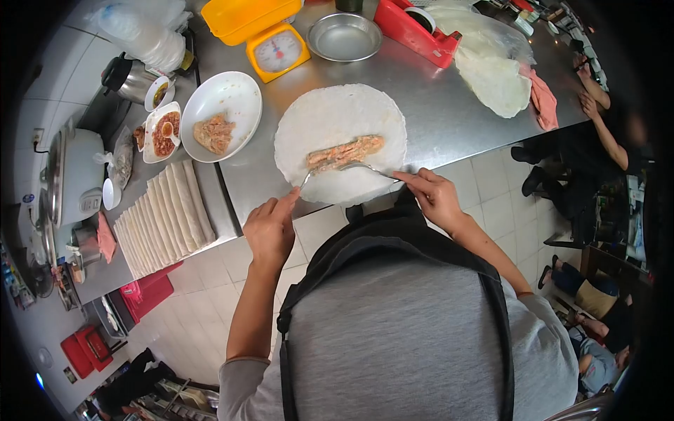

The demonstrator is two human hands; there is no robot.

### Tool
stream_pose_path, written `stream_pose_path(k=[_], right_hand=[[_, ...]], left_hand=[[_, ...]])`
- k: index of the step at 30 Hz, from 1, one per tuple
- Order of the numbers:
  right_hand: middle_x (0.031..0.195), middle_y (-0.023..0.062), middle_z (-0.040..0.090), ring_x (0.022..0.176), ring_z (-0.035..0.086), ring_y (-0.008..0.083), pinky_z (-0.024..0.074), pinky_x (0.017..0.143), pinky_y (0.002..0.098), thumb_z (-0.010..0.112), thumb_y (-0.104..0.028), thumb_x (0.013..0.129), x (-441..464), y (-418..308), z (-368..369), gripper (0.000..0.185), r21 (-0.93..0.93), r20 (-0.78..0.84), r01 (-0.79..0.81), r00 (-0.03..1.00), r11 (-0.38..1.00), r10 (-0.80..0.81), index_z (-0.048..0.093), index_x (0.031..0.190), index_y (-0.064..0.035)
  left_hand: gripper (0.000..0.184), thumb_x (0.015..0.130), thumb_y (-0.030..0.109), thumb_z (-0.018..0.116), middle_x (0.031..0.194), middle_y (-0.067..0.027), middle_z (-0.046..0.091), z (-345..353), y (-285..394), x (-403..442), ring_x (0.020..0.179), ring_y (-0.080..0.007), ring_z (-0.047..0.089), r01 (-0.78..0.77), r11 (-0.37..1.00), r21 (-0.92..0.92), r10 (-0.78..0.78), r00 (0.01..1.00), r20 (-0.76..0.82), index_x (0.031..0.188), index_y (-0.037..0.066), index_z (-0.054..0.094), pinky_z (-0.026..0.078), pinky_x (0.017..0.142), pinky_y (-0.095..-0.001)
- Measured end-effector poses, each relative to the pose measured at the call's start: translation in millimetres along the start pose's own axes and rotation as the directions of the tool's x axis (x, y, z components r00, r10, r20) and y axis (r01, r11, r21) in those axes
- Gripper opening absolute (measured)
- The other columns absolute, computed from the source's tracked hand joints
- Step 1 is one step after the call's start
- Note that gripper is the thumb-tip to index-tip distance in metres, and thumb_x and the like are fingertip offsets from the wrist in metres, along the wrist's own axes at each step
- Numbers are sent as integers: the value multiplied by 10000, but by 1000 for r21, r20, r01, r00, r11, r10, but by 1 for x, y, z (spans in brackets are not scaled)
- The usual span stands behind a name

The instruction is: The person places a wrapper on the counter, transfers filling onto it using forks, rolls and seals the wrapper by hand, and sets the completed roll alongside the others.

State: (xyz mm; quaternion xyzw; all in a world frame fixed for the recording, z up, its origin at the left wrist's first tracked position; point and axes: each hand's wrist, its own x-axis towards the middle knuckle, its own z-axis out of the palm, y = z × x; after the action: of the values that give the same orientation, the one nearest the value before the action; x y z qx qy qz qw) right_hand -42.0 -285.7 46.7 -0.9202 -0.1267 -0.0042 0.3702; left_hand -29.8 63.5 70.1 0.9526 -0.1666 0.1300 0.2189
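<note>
left hand (270, 223) gripping slim metal utensil (305, 180) | right hand (437, 198) gripping second metal utensil (375, 170) | minced filling (347, 152) just beyond, between them, long axis left-to-right!

Holding metal utensils (373, 170) in left hand (272, 223) and right hand (434, 196), at filling (345, 152) on the wrapper (303, 116), right of white bowl (236, 98).

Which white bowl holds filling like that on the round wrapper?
The large bowl, left of the wrapper: it is the biggest and nearest the left hand.
</note>
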Motion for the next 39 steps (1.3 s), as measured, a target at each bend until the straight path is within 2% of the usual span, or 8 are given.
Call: stream_pose_path(k=[7, 13, 20, 24, 30, 33, 36, 39], right_hand=[[772, 75, 572, 669, 588, 249, 508, 631, 381, 653, 27, 862, 2, 0, 0, 503, -83, -25, -14, 1000, 996, 12, 709, 1297, -221], [772, 79, 566, 660, 600, 259, 513, 616, 385, 645, 55, 803, 14, -7, 12, 584, -41, 43, 144, 989, 989, -142, 701, 1308, -231], [786, 79, 579, 661, 609, 251, 514, 610, 381, 645, 59, 787, 17, -3, 25, 593, -94, -23, 67, 997, 993, -70, 704, 1301, -230], [778, 76, 576, 654, 600, 248, 512, 604, 379, 635, 72, 785, 8, -4, 17, 587, -10, -30, 82, 996, 997, -82, 716, 1285, -225], [767, 69, 572, 650, 591, 241, 506, 600, 377, 627, 84, 773, 8, 1, 10, 598, -70, -56, 25, 998, 997, -29, 722, 1277, -224], [773, 68, 570, 652, 597, 241, 512, 601, 378, 631, 76, 771, 8, -1, 10, 596, -40, -33, 104, 994, 994, -105, 718, 1282, -218], [783, 70, 561, 655, 607, 244, 524, 603, 379, 641, 58, 772, 16, -12, 19, 577, -106, -6, 159, 987, 982, -161, 718, 1278, -208], [791, 72, 553, 655, 616, 251, 534, 600, 381, 650, 38, 778, 28, -20, 34, 549, -130, -26, 167, 985, 977, -172, 721, 1268, -200]], left_hand=[[313, 856, 64, 723, 716, -53, 620, 5, -9, -2, 651, -251, 622, -2, 1000, -25, 2, 1000, 11, 1133, 203, 767, 506, 645, -375], [301, 893, 95, 695, 754, -74, 656, 0, -4, 23, 670, -274, 642, 59, 995, -75, -60, 998, -15, 1168, 201, 757, 518, 646, -385], [307, 889, 72, 690, 773, -82, 673, 16, -17, 0, 692, -274, 662, -20, 994, -106, 19, 1000, -6, 1169, 183, 753, 523, 649, -387], [314, 892, 63, 692, 815, -88, 700, 14, -8, 16, 705, -286, 668, 157, 966, -205, -163, 986, -15, 1176, 184, 749, 535, 676, -392], [261, 930, 77, 672, 995, -135, 754, 27, -3, 14, 838, -292, 730, 45, 993, -111, -34, 995, 98, 1162, 150, 766, 567, 741, -353], [266, 905, 93, 697, 897, -103, 741, 12, -19, 10, 754, -300, 702, 122, 960, -253, -145, 987, -74, 1149, 176, 762, 558, 691, -383], [262, 906, 91, 696, 925, -112, 749, 8, -25, 0, 762, -301, 703, 218, 967, -134, -218, 976, 19, 1151, 164, 755, 559, 698, -391], [237, 907, 86, 693, 900, -111, 741, 11, -12, -12, 746, -291, 697, 107, 991, -82, -108, 994, -16, 1124, 148, 765, 552, 687, -380]])
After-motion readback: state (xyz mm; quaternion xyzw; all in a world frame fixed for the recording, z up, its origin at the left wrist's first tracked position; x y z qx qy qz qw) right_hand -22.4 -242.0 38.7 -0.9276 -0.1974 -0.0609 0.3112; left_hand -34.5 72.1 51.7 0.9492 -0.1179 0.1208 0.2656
